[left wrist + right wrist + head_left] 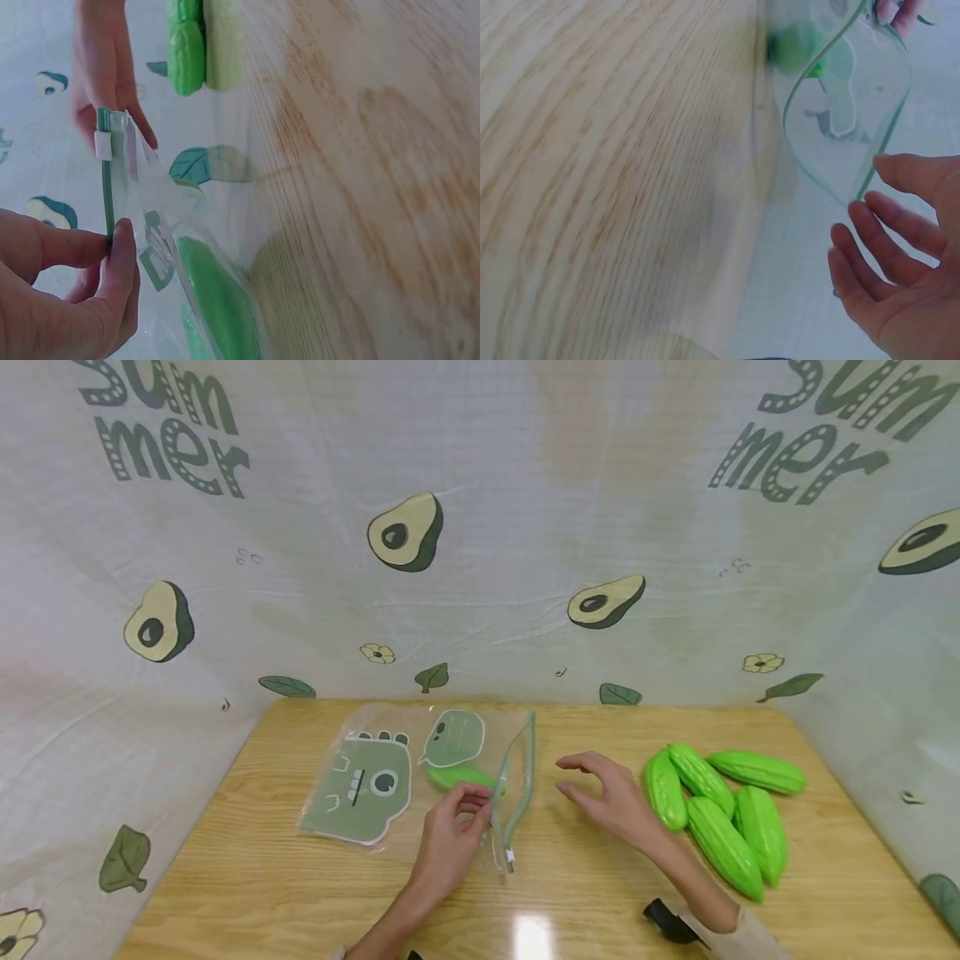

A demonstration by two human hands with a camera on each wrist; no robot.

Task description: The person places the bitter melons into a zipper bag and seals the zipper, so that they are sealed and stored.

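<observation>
A clear zip bag (375, 793) with green cartoon prints lies on the table, its mouth facing right and gaping. One bright green ridged vegetable (453, 775) is inside it, near the mouth. My left hand (450, 839) pinches the green-edged rim between thumb and forefinger, as the left wrist view shows; the white zip slider (103, 145) is farther along that rim. My right hand (618, 802) holds nothing. Its fingers are spread and loosely bent, a short distance right of the bag mouth, thumb toward the bag.
Several bright green ridged vegetables (723, 843) lie together to the right of my right forearm. The wooden table (247, 877) ends at a pale cloth (495, 610) with avocado prints, which hangs behind and along both sides.
</observation>
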